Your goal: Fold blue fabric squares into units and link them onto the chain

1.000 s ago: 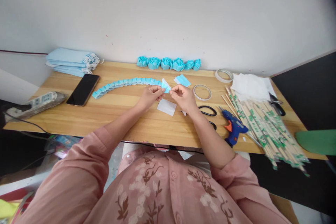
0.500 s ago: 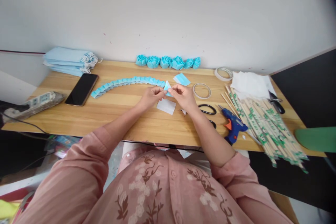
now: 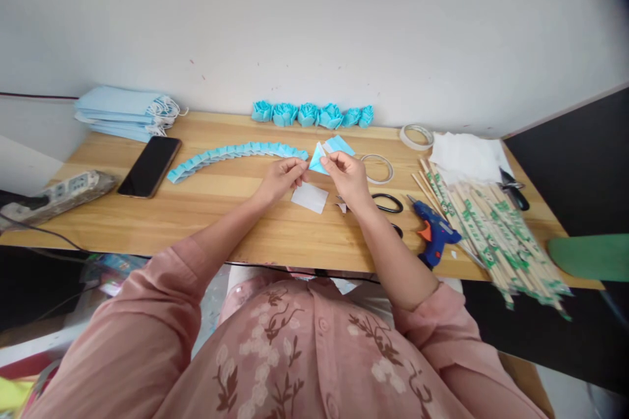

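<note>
My left hand and my right hand meet over the middle of the wooden table, both pinching a small folded light-blue piece. A long curved strip of overlapping blue folded pieces lies just left of the hands. A white rectangle of paper lies flat under and between my wrists. Another blue folded piece rests behind my right hand.
Several blue rosettes line the wall. Stacked face masks, a black phone and a power strip lie left. Right: two tape rolls, black scissors, a blue glue gun, wrapped wooden sticks, white tissue.
Both hands have kept their pinch on the blue piece and turned it slightly, lifting it a little toward the wall. Nothing else on the table has moved.
</note>
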